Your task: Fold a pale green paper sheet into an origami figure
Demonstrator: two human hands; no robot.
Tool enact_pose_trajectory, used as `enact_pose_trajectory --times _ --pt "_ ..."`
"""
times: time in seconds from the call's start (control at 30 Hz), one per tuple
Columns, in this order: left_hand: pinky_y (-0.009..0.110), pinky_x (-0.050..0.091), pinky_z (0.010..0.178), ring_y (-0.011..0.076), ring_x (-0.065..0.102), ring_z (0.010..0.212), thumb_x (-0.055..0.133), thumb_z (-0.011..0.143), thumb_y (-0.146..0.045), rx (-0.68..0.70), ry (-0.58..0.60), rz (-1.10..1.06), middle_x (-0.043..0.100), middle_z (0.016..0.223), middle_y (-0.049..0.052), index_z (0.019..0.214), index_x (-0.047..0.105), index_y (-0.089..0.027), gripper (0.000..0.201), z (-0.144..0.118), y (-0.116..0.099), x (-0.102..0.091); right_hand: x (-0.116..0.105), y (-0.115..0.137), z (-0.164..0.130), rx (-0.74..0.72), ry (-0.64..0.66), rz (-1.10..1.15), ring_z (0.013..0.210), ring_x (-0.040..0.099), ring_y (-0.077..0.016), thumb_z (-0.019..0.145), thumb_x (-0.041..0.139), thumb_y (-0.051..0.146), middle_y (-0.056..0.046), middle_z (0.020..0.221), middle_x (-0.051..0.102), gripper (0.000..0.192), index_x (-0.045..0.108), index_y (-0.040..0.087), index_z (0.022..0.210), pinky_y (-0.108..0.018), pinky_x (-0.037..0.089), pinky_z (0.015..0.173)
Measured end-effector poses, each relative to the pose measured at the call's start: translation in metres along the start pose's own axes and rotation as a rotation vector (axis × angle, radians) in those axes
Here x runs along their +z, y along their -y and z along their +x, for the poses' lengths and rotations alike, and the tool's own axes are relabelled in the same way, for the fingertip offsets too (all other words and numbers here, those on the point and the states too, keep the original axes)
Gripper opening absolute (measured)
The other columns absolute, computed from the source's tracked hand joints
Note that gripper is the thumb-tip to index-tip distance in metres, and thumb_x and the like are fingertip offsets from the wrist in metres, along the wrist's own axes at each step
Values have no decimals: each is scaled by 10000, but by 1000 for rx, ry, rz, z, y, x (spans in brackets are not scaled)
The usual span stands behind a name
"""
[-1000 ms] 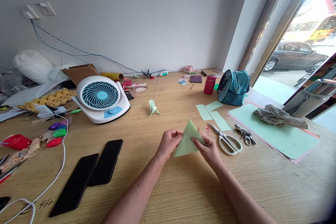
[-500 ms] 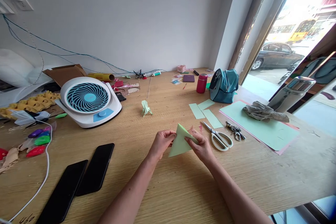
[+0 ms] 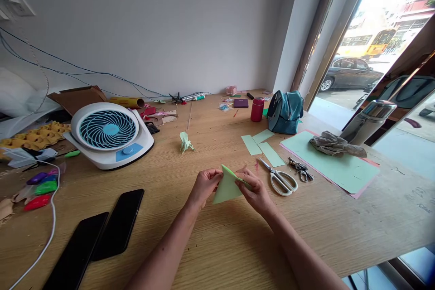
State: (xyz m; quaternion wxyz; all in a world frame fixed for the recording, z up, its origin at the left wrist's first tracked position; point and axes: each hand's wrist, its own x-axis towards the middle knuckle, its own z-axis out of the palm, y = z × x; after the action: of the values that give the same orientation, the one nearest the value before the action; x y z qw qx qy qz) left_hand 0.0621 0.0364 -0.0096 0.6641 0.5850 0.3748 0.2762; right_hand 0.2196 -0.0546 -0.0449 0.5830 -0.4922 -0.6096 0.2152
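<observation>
A light green folded sheet of paper is held up just above the wooden table, between both my hands. My left hand pinches its left edge near the top corner. On the other side, my right hand grips the paper with the thumb in front and the fingers behind. White-handled scissors lie right of my right hand, beside a bunch of keys. Behind my hands stands a small folded green paper figure. Several green paper strips lie beyond the scissors.
Two black phones lie at the left front, near a white fan. At the right are a stack of coloured sheets, a crumpled grey cloth and a steel flask. A red thermos and teal bag stand farther back.
The view has shifted slightly, so most things sit a little farther left. In my hands the green paper has tilted, and its top edge now shows more. Both hands keep their hold.
</observation>
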Motion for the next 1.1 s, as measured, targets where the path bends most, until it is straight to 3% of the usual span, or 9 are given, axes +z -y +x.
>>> enact_pose_trajectory --times 0.17,0.5,0.63,0.9,1.0,1.1 --pt "216 425 547 111 522 567 747 674 -512 -2 -15 18 581 602 -9 764 699 -128 398 1 4 -2 -2 -4 0 -94 58 -17 908 586 -216 976 499 306 -73 985 618 302 688 297 1211 -332 478 786" --pt "195 362 523 97 512 567 674 693 -376 77 -34 43 650 655 24 746 728 -114 273 4 3 -3 -5 -6 0 -196 126 -44 1009 582 -223 976 438 165 -85 1074 602 398 634 325 1283 -369 487 838" --pt "192 381 506 94 517 536 667 705 -371 -17 -12 6 645 643 15 793 745 -126 272 3 1 -3 -6 -10 -1 -205 150 -76 1014 583 -224 968 429 136 -90 1095 597 425 636 329 1284 -372 499 819" --pt "222 489 599 127 611 658 712 732 -556 -20 85 -25 697 763 42 886 753 -143 443 -4 -6 -5 -8 -14 -1 -239 159 -88 1022 590 -209 963 387 82 -78 1134 590 491 630 365 1282 -352 503 788" --pt "235 503 621 140 633 694 785 657 -555 -19 83 -28 718 829 56 893 743 -145 474 -4 -5 -6 -8 -13 -1 -221 143 -114 1025 591 -214 959 414 103 -71 1131 594 473 611 364 1301 -358 498 807" --pt "245 515 631 145 640 701 810 629 -548 -22 55 -55 721 844 64 911 732 -141 501 -2 -3 -8 -9 -13 -2 -91 59 -129 980 607 -219 940 513 183 -70 1143 608 434 556 334 1345 -396 483 871"
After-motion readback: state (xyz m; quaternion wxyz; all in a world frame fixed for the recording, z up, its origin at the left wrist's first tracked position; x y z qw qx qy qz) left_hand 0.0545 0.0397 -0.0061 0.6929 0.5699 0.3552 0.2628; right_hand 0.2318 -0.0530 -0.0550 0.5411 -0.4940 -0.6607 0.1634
